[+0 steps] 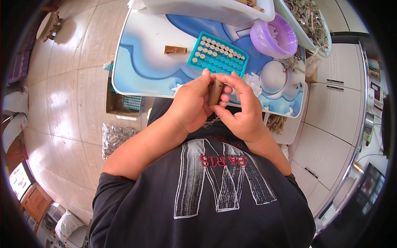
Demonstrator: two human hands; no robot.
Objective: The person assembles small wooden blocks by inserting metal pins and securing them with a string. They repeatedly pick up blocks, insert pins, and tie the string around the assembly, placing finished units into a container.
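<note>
Between both hands, at the table's near edge, is a small brown tube-like casing [214,93] with a dark slot near its top. My left hand [191,99] closes on its left side, thumb at the upper end. My right hand [245,105] grips it from the right, index finger across the top and thumb at the bottom. Just beyond lies a teal tray [193,63] of round holes, partly filled with pale round discs [207,43]. A similar brown piece [175,50] rests on the table left of the tray.
The blue-and-white table [144,33] also bears a purple bowl [285,35], a white round object [273,77] and white scraps [252,82]. Behind stand a white bin [206,9] and a pale basket [328,45] of tangled parts. A cardboard box [111,103] and a bagged bundle [115,138] are left.
</note>
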